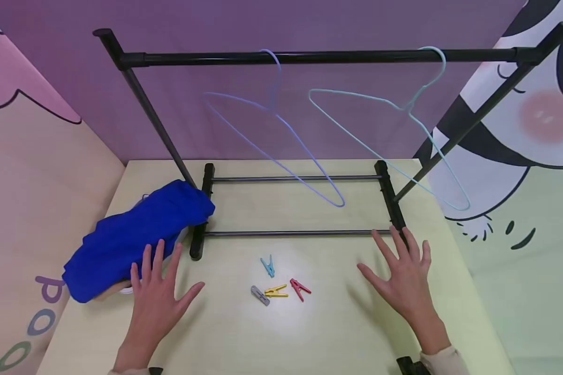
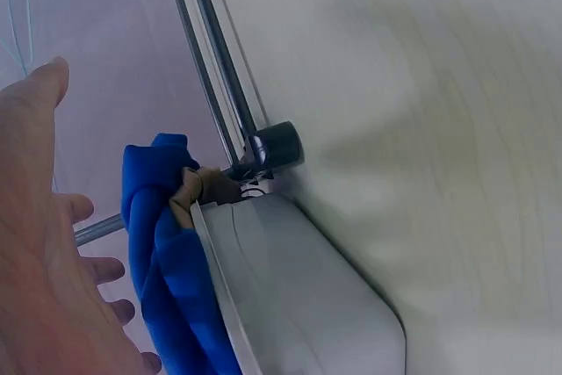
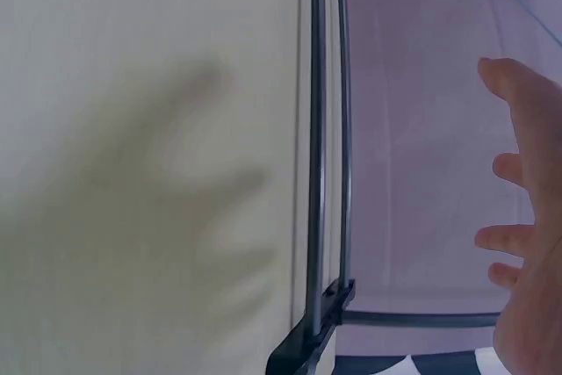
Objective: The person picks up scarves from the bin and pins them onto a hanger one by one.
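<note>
While my left hand (image 1: 155,302) and right hand (image 1: 405,284) hover with fingers spread, a pale container (image 2: 303,296) stands beside my left, a blue cloth (image 1: 141,234) draped over its rim. That cloth lies just ahead and left of my left palm. Four clothespins (image 1: 277,295) sit in the wide gap between my hands; the side edge of the table (image 1: 469,323) runs past my right, whose fingers point toward the black rack (image 1: 347,57).
</note>
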### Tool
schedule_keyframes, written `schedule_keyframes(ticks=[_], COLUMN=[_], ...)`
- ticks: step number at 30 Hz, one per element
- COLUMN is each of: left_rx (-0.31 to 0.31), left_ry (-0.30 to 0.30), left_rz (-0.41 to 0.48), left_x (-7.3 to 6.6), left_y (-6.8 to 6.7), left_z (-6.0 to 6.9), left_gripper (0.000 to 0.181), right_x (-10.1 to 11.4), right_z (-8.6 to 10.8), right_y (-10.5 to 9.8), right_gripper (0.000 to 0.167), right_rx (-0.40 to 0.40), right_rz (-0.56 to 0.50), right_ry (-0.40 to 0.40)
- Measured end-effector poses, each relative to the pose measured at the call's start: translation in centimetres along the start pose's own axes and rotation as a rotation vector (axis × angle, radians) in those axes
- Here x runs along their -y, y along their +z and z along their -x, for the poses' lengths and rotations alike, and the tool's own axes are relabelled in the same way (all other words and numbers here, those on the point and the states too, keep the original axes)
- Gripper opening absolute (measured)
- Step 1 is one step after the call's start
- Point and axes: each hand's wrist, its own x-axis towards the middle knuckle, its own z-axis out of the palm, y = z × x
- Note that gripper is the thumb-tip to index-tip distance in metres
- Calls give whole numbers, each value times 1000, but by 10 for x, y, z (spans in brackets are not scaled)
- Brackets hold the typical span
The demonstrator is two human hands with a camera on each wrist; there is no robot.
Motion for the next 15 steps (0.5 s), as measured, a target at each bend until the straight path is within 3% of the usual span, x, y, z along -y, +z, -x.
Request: schedule_keyframes(ticks=[6,15], left_rx=[31,18], left_ry=[-13,-32], left_rz=[27,28], left_x=[0,10], left_y=[-3,-18], left_z=[2,3], left_gripper=[101,100], right_x=[11,36], right_z=[-13,-61], right_y=[-10,-16], right_gripper=[76,76], right_rx=[-37,-46], right_rz=[-76,-122], right_ry=[-34,-170])
